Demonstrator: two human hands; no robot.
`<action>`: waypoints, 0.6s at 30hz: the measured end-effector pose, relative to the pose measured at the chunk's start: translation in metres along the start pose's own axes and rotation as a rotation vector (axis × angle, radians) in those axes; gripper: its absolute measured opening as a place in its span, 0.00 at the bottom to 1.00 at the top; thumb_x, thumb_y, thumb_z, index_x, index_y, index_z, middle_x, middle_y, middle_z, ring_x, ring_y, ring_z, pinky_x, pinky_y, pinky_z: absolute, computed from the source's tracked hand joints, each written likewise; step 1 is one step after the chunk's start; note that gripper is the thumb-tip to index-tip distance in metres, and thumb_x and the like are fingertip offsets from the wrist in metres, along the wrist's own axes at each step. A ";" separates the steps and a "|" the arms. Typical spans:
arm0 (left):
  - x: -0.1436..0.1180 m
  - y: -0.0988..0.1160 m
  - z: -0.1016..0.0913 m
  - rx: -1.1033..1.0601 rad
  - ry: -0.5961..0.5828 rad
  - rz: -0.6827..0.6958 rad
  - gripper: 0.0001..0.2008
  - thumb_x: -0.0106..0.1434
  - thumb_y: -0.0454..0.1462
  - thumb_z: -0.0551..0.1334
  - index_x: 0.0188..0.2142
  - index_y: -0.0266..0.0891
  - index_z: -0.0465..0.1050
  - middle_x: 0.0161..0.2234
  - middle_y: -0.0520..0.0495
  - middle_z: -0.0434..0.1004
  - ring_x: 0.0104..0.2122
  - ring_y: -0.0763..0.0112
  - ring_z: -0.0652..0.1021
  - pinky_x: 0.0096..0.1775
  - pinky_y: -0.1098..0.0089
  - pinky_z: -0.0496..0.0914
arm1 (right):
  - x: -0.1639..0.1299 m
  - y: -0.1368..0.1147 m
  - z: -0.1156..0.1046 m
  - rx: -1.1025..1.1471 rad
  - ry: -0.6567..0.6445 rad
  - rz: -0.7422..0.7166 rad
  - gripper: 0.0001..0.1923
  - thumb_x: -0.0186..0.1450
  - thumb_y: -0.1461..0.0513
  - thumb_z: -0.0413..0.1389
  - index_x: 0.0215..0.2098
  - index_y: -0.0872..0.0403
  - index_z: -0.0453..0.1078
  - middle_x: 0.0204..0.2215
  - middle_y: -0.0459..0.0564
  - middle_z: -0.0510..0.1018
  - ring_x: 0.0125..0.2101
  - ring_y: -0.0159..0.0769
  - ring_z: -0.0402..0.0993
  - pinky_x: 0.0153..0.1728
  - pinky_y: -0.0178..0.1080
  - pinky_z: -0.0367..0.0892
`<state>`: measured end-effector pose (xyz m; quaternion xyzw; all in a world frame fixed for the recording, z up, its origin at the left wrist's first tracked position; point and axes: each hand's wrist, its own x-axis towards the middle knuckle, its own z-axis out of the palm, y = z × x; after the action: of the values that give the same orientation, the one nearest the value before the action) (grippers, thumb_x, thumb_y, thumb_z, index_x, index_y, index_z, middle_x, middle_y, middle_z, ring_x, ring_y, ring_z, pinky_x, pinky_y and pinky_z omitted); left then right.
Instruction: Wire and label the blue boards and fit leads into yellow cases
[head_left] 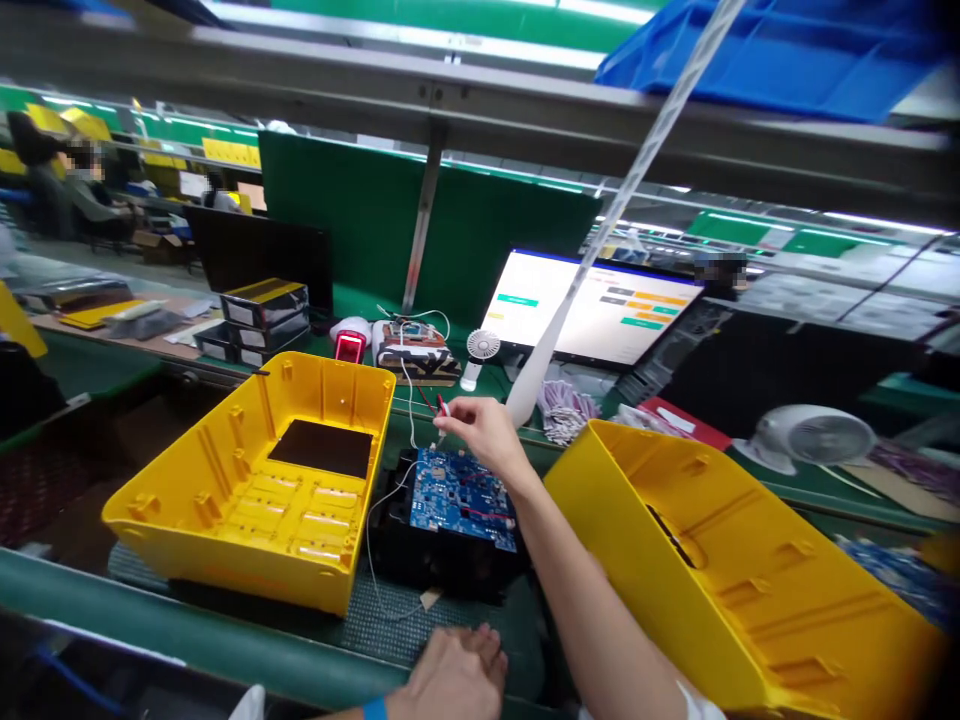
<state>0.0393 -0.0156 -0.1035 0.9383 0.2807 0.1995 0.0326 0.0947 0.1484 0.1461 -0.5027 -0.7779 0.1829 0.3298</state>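
Observation:
A black unit with a blue circuit board on top sits at the middle of the bench. My right hand hovers over the board's far edge and pinches a small red and white cable connector between thumb and fingers. White and red wires run from the board toward the back. My left hand rests flat on the green mat near the front edge, fingers together, holding nothing. An open yellow plastic housing lies to the left of the board.
A second yellow housing stands tilted at the right. Behind are a lit monitor, a red-lit scanner, a small white fan, a larger fan, stacked black boxes and a blue bin overhead. Another person sits far left.

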 end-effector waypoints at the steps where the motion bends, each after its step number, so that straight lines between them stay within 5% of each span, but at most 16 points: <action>1: 0.003 0.003 0.004 0.003 0.021 -0.013 0.28 0.61 0.55 0.56 0.44 0.31 0.71 0.46 0.35 0.77 0.45 0.54 0.78 0.43 0.59 0.75 | 0.004 0.003 -0.002 -0.020 -0.023 0.013 0.12 0.58 0.54 0.59 0.23 0.53 0.72 0.19 0.45 0.72 0.22 0.32 0.65 0.24 0.34 0.54; 4: 0.007 0.006 -0.013 -0.026 0.206 0.003 0.23 0.61 0.50 0.57 0.44 0.33 0.71 0.43 0.39 0.79 0.43 0.58 0.79 0.43 0.63 0.75 | 0.014 0.015 -0.003 -0.071 -0.100 0.048 0.10 0.54 0.58 0.62 0.19 0.53 0.71 0.16 0.44 0.70 0.21 0.31 0.64 0.23 0.34 0.52; 7: 0.005 0.000 -0.073 -0.058 0.544 0.043 0.19 0.63 0.43 0.56 0.48 0.33 0.68 0.45 0.39 0.78 0.50 0.57 0.75 0.49 0.60 0.72 | 0.021 0.025 -0.001 -0.073 -0.179 0.066 0.10 0.54 0.58 0.63 0.19 0.54 0.70 0.18 0.44 0.72 0.22 0.31 0.67 0.24 0.33 0.53; 11: 0.005 -0.015 -0.149 0.016 0.789 -0.212 0.18 0.61 0.30 0.58 0.51 0.35 0.67 0.49 0.38 0.72 0.56 0.57 0.68 0.55 0.54 0.66 | 0.025 0.034 0.006 -0.026 -0.251 0.067 0.11 0.54 0.57 0.62 0.20 0.55 0.70 0.20 0.44 0.74 0.25 0.31 0.69 0.26 0.32 0.57; 14: 0.007 -0.031 -0.159 0.082 0.744 -0.358 0.21 0.62 0.32 0.60 0.55 0.37 0.64 0.55 0.37 0.66 0.58 0.54 0.64 0.56 0.51 0.65 | 0.025 0.038 0.008 0.013 -0.274 0.060 0.13 0.55 0.55 0.61 0.21 0.55 0.69 0.20 0.43 0.74 0.25 0.30 0.69 0.27 0.31 0.58; 18: 0.008 -0.047 -0.140 0.094 0.701 -0.370 0.20 0.63 0.30 0.59 0.55 0.38 0.63 0.55 0.39 0.66 0.58 0.57 0.65 0.57 0.52 0.64 | 0.023 0.039 0.010 0.029 -0.267 0.056 0.13 0.56 0.54 0.61 0.22 0.55 0.70 0.20 0.44 0.74 0.25 0.31 0.69 0.27 0.31 0.58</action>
<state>-0.0338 0.0213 0.0197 0.7473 0.4479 0.4854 -0.0730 0.1075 0.1864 0.1226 -0.4907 -0.7978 0.2685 0.2251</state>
